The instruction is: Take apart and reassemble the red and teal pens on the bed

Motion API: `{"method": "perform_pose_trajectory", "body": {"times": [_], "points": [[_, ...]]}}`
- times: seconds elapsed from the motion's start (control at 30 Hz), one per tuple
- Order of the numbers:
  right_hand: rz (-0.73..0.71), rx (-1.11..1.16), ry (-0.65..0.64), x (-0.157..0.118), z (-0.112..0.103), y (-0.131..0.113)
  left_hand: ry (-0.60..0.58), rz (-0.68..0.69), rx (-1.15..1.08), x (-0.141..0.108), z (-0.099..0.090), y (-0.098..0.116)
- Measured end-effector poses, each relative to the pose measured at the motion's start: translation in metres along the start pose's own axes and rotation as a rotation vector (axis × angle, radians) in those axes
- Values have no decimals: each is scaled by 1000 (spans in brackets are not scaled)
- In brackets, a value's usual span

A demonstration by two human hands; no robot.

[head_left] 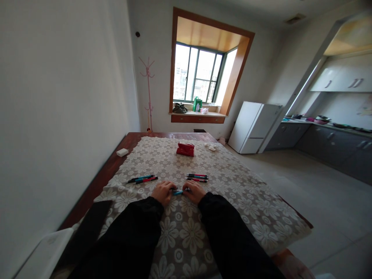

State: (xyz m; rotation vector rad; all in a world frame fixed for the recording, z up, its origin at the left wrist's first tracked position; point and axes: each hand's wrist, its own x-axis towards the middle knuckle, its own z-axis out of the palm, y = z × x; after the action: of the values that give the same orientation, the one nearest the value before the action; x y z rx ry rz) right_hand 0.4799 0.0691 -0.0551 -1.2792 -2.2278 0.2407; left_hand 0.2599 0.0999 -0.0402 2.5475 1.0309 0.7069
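Both hands meet low over the patterned tablecloth, just in front of my sleeves. A light-blue pen (178,193) lies between them. The fingers of my left hand (163,192) are closed at its left end. My right hand (194,191) is closed round its right end, hiding that part. Close by shows a thin dark and clear piece that I cannot make out. Beyond my left hand lies a loose group of pens (143,179) in black, blue and red. Past my right hand, several more pens (197,178) lie side by side.
A red pouch (185,149) stands farther back on the floral tablecloth (192,232). Crumpled white tissue (211,147) lies right of it, a small white box (122,152) left. A dark flat object (88,228) lies near left. A wall borders the table's left side.
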Motion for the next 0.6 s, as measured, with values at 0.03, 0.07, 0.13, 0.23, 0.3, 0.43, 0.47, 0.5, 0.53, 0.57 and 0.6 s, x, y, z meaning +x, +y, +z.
{"method": "perform_pose_trajectory", "body": {"times": [0.03, 0.07, 0.13, 0.23, 0.3, 0.43, 0.47, 0.5, 0.53, 0.57, 0.6], "points": [[-6, -5, -2, 0, 0, 0, -3, 4, 3, 0, 0, 0], [-7, -12, -1, -1, -1, 0, -3, 6, 5, 0, 0, 0], [0, -35, 11, -2, -1, 0, -3, 11, 7, 0, 0, -1], [6, -72, 12, -2, -2, 0, -2, 21, 16, 0, -1, -2], [-6, -80, -8, -2, -3, 0, -6, 29, 25, 0, -2, -1], [4, -89, -24, -2, -4, -1, -17, 61, 22, 0, 0, -1], [8, -92, -26, -2, -4, -1, -19, 68, 20, 0, 0, -2], [7, -94, -30, -2, -4, -1, -20, 73, 21, 0, 1, -2], [3, -94, -35, -2, -3, -1, -21, 74, 22, 0, 2, -3], [-2, -93, -40, -2, -3, 0, -23, 73, 25, 0, 3, -3], [-6, -92, -43, -2, -2, 0, -22, 70, 27, 0, 4, -4]]}}
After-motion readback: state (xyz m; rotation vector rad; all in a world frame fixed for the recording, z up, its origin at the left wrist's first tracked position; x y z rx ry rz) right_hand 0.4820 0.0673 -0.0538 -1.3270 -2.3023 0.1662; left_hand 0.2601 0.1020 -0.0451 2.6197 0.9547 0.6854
